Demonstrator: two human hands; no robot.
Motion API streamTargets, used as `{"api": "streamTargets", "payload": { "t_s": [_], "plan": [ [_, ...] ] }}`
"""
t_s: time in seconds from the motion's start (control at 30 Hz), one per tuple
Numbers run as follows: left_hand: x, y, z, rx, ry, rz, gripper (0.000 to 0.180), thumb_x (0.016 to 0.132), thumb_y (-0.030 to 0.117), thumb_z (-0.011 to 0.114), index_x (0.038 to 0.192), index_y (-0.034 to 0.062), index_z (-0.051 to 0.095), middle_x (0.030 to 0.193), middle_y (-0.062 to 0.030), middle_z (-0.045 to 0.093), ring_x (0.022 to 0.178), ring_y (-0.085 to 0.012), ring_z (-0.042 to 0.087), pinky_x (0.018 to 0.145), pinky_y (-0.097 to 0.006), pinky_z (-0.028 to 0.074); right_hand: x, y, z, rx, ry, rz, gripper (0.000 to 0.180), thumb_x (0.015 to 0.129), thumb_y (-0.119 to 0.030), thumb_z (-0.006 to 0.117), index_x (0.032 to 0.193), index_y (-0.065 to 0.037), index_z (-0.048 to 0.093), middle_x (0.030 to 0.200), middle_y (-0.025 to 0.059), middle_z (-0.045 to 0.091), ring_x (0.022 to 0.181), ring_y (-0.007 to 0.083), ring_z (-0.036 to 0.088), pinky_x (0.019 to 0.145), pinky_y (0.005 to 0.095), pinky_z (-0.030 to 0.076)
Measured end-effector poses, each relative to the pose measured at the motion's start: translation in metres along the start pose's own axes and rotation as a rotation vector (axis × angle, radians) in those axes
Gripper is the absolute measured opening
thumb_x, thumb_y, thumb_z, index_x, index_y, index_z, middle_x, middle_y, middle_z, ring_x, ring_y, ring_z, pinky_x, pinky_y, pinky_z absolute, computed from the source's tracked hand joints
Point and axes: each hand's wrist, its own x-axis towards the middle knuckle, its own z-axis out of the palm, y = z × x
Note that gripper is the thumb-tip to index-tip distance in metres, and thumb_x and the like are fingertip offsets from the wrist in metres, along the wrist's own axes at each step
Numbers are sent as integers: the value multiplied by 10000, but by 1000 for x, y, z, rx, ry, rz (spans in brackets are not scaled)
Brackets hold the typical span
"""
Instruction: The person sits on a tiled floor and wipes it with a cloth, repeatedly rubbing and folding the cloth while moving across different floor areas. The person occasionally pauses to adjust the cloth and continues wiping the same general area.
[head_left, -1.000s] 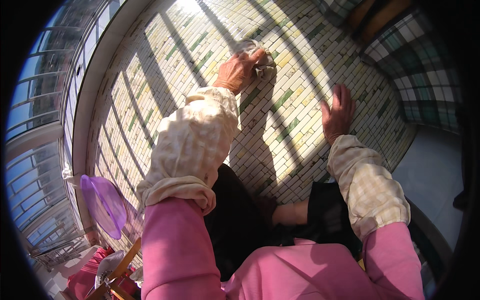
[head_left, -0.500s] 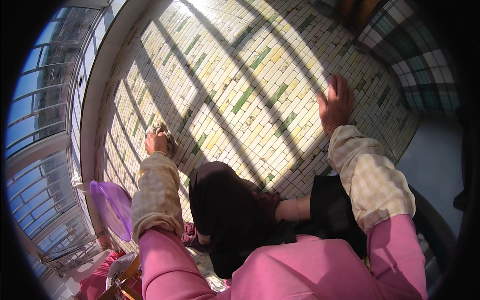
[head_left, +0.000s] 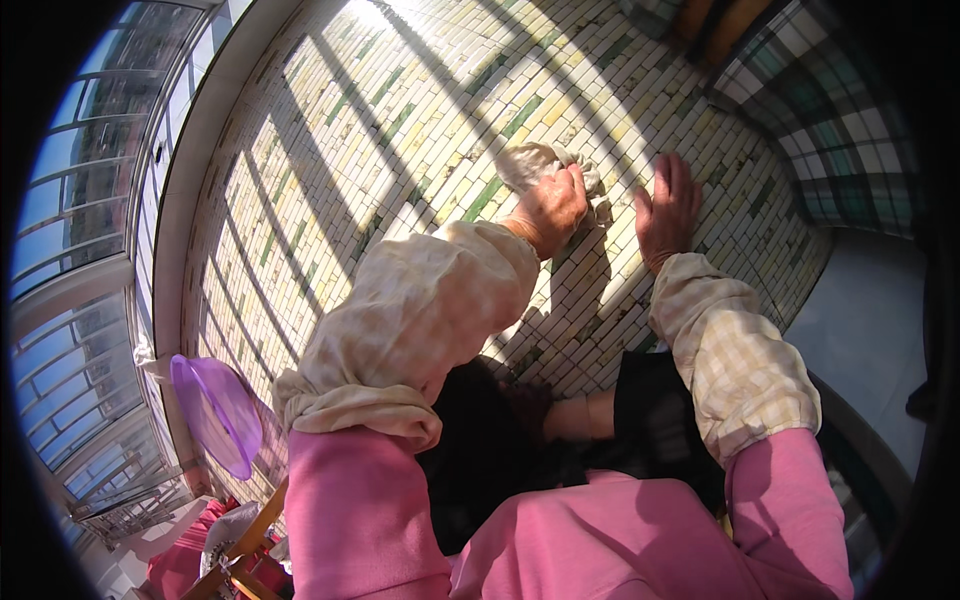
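My left hand (head_left: 552,212) is closed round a crumpled off-white cloth (head_left: 530,165), which lies against the brick-patterned mat (head_left: 440,155) near its middle. Part of the cloth bunches out beyond the fingers on both sides. To the right, my right hand (head_left: 668,212) rests flat on the same patterned surface, its fingers stretched out and the thumb apart, with nothing in it. Loose checked sleeve covers reach over both forearms.
A purple plastic basin (head_left: 215,415) leans at the left beside the window wall. Green-and-white plaid fabric (head_left: 815,115) hangs at the right edge. Wooden bars (head_left: 255,530) and red cloth (head_left: 185,555) sit at lower left. My bent legs are just below my hands.
My left hand has swept the cloth from the left side across to the right, close to my right hand. The right hand stays in nearly the same place.
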Motion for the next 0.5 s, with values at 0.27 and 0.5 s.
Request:
{"api": "streamTargets", "payload": {
  "t_s": [0.27,0.5],
  "plan": [
    [-136,-114,-35,-251,-280,-288,543,731,-28,581,1184,170,356,990,-137,506,910,-357,568,697,-431,501,0,1,3,-70,-20,28,542,803,-240,611,1261,-26,415,1334,124,401,1255,293,356,1030,453,254],
    [-238,-98,-55,-376,-220,-394,522,698,-58,604,1175,116,484,898,-107,535,833,-328,584,688,-380,497,-1,2,2,-56,-27,46,548,770,-225,635,1240,-34,428,1320,124,409,1240,286,369,1015,450,267]
  ]
}}
